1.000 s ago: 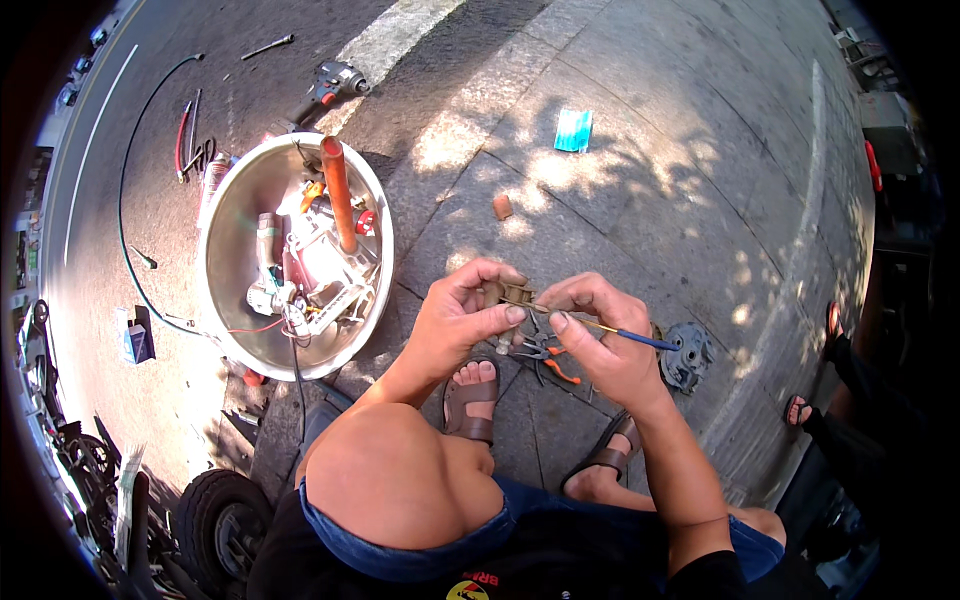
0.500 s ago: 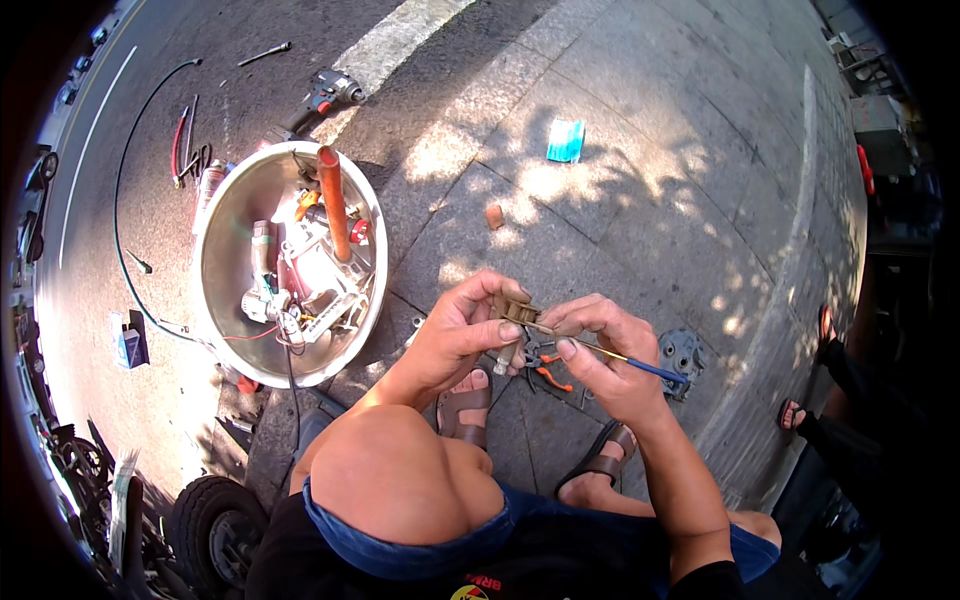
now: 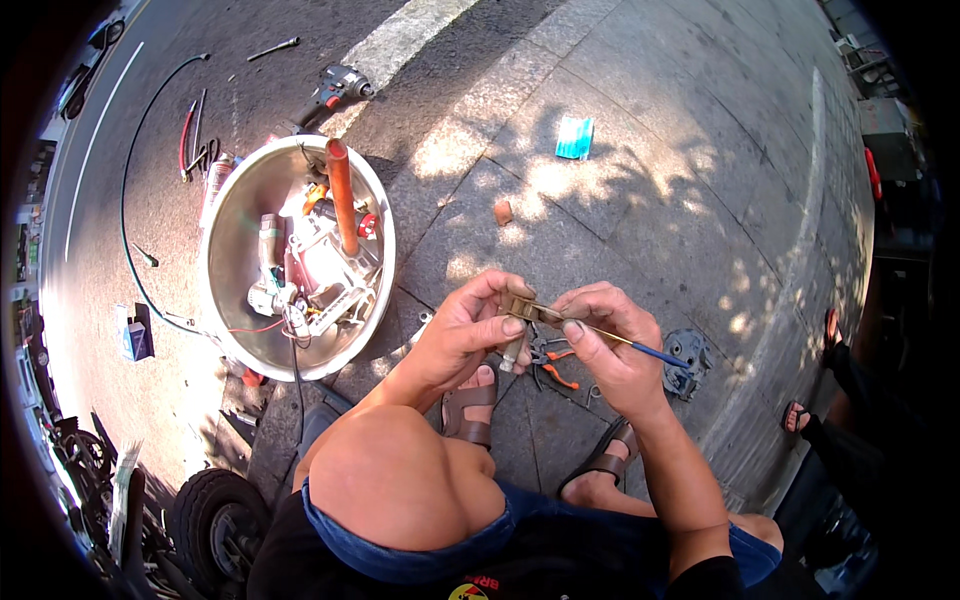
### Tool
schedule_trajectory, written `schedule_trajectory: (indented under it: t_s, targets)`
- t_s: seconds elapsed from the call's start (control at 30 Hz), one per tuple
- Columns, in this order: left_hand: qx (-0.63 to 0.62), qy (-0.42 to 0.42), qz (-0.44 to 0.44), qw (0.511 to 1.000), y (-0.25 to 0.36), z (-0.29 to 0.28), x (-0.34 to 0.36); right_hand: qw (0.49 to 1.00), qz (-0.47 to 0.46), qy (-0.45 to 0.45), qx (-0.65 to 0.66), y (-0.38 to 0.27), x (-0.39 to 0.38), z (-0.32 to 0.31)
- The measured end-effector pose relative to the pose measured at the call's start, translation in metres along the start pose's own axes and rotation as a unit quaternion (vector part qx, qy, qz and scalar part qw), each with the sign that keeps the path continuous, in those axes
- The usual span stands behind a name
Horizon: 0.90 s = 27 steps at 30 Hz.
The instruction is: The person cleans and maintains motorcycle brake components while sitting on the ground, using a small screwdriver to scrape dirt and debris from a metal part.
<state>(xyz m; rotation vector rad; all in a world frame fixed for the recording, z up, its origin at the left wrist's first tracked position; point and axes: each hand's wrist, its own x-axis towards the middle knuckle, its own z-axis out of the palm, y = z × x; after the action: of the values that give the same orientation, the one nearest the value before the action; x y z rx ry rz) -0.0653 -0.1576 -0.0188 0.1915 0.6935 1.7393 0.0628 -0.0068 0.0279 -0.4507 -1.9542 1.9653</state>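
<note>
In front of my knees my left hand (image 3: 482, 318) is closed, pinching a small brownish, grooved metal part (image 3: 521, 308) between thumb and fingers. A short greyish cylinder (image 3: 511, 354) hangs just below these fingers; whether it joins the part I cannot tell. My right hand (image 3: 612, 345) grips a thin stick-like tool (image 3: 640, 347) with a yellowish shaft and a blue end. The tool's other end reaches the metal part, its tip hidden by fingers. On the paving beneath lie orange-handled pliers (image 3: 558, 378). Right of my right hand rests a round grey metal cover (image 3: 687, 362).
At left stands a metal basin (image 3: 222, 290) of tools and parts, an orange-red tube (image 3: 341, 195) sticking up. Beyond it lies a cordless power tool (image 3: 335, 95). A blue packet (image 3: 574, 138) and small reddish block (image 3: 503, 212) lie ahead. A wheel (image 3: 220, 530) is lower left.
The tool has shifted slightly against the metal part, and both hands stay close together. The whole view has moved a little, so the ground objects sit slightly further right.
</note>
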Motion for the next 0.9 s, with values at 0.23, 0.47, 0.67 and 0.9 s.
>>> schedule_trajectory:
  t_s: [0.23, 0.47, 0.67, 0.9]
  targets:
    - [0.003, -0.015, 0.000, 1.000, 0.000, -0.003, -0.001, 0.995, -0.050, -0.068, -0.051, -0.001, 0.002, -0.006]
    - [0.018, -0.017, 0.016, 1.000, 0.004, 0.000, 0.003, 0.999, -0.020, 0.009, -0.032, -0.009, 0.000, 0.000]
    - [0.155, 0.020, 0.036, 0.987, 0.014, 0.006, 0.005, 0.982, -0.060, -0.023, -0.178, -0.027, 0.005, -0.001]
    - [0.234, 0.038, 0.102, 0.966, 0.012, 0.004, 0.005, 0.958, -0.121, -0.023, -0.260, -0.030, 0.010, 0.004]
